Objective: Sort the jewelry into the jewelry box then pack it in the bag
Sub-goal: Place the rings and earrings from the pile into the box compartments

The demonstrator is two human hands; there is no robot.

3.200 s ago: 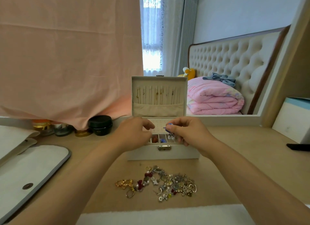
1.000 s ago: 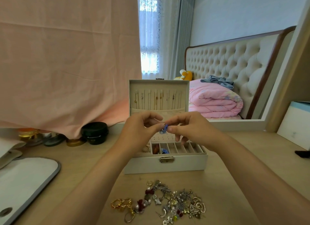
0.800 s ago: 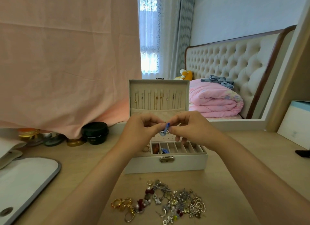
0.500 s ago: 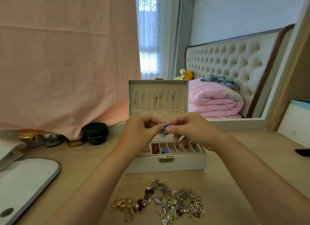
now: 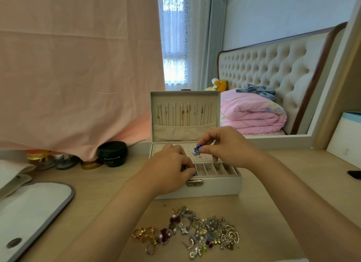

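Left hand (image 5: 168, 170) dips curled fingers into the jewelry box's (image 5: 214, 187) front slots (image 5: 213, 169); whether it holds anything, I cannot tell. At its 2 o'clock, right hand (image 5: 228, 146) pinches the blue earring (image 5: 197, 150) above the stud panel (image 5: 186, 154). If that pinch loosens, it likely tumbles among the slots.

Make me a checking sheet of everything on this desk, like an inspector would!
Surface: wooden desk, bare in parts.
Job's things: jewelry box open, necklaces hanging in its lid; jewelry pile on the desk before it; white bag flat at left.
Clutter: black jar and small pots under the pink cloth; dark object at the right edge.
Hands: right hand pinches a blue earring above the box; left hand reaches into the front compartments, grip hidden.
Cables: nothing seen.
Surroundings: bed with pink quilt, window behind.
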